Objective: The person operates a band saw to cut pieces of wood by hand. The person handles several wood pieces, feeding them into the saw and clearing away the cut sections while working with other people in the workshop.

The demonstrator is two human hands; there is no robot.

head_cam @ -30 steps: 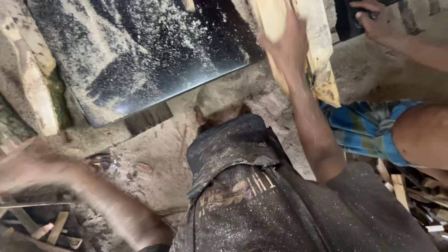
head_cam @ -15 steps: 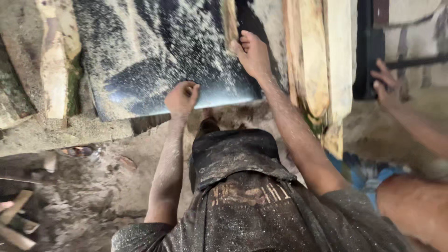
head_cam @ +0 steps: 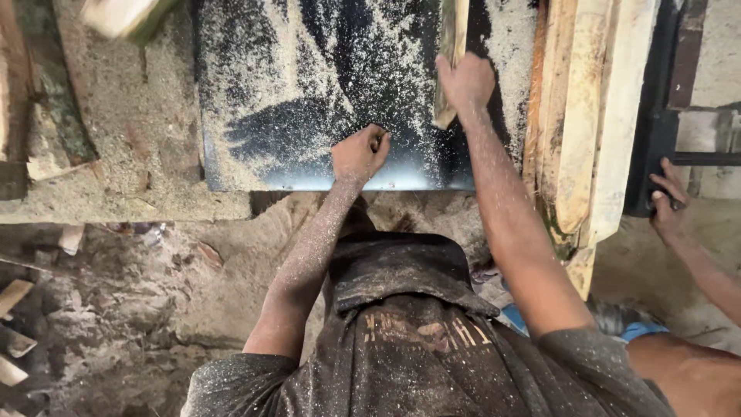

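Note:
A dark metal saw table [head_cam: 293, 131] dusted with sawdust fills the top of the view. My right hand [head_cam: 465, 81] is closed around the near end of a narrow wooden strip [head_cam: 452, 46] lying lengthwise on the table. My left hand [head_cam: 360, 152] rests as a closed fist on the table near its front edge, a little left of the strip; nothing shows in it. Both forearms are coated with sawdust.
Several long rough planks [head_cam: 594, 116] lie stacked along the table's right side. Another person's hand [head_cam: 668, 202] grips a dark frame at the right, their knee below it. Wood offcuts [head_cam: 14, 324] lie on the dirt floor at the left. A sawdust-covered bench [head_cam: 116, 139] is at the left.
The view has shifted and both my hands moved forward onto the table. My right hand went from the table surface to gripping the wooden strip; my left hand has closed into a fist.

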